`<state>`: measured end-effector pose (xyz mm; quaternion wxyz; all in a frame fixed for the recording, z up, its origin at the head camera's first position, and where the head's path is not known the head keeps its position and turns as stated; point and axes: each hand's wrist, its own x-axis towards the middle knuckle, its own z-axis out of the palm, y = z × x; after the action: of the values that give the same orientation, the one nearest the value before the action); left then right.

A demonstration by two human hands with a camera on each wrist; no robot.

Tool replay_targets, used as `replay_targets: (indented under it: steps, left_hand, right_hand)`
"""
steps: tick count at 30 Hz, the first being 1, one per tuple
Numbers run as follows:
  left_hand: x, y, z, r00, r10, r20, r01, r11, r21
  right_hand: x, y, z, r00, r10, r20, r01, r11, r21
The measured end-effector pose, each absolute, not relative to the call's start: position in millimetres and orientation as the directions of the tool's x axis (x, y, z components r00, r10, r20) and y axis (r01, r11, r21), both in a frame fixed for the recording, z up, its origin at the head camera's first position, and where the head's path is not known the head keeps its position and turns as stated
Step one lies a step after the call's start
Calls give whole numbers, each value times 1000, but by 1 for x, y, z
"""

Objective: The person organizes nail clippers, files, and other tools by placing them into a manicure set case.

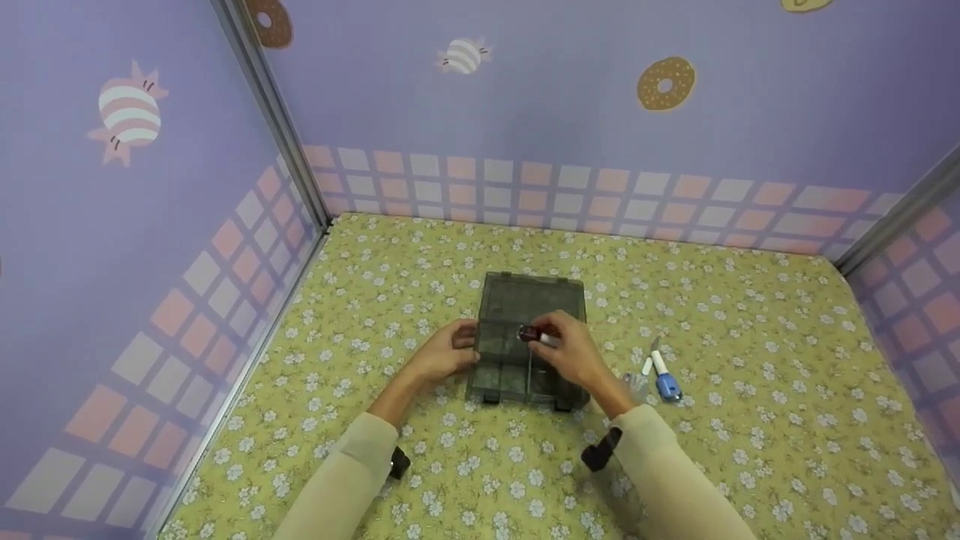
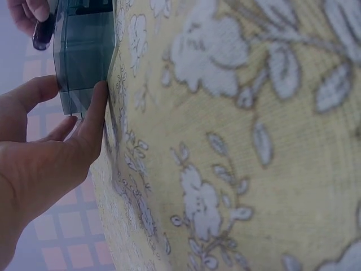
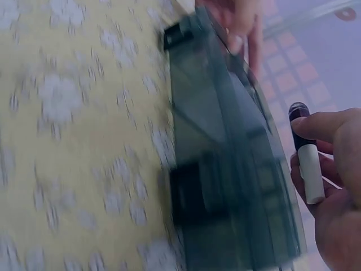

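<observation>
A dark translucent storage box [image 1: 501, 373] with dividers and dark front latches lies in the middle of the cloth; whether its lid is raised I cannot tell. At its left side, the left hand [image 1: 444, 352] touches the wall, thumb and fingers bent but spread apart. Above the box, the right hand [image 1: 568, 351] pinches a small bottle [image 3: 310, 172] with a dark red, glossy body and a white cap-like end, resembling nail polish. In the right wrist view the bottle shows against the wall, apart from the box. The box [image 2: 84, 53] appears beside the left fingers in the left wrist view.
Right of the box lie a blue and white item [image 1: 666, 384], a small white piece [image 1: 646, 366] and a clear object [image 1: 636, 385] partly behind the right wrist. A flowered yellow cloth [image 1: 757, 360] covers the surface. Patterned purple walls [image 1: 570, 112] enclose it.
</observation>
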<state>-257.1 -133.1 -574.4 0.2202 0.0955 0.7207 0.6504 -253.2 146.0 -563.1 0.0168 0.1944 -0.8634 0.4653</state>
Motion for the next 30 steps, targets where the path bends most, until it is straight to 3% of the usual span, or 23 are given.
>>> replay_targets:
  steps: [13, 30]
  left_hand:
    - [-259, -131, -575, -881, 441, -171, -117, 147, 982]
    - [-255, -133, -575, -884, 419, -210, -170, 132, 977]
  right_hand:
    - [-255, 104, -571, -893, -388, 230, -412, 495, -765]
    - [-251, 96, -578, -878, -432, 205, -437, 550, -712]
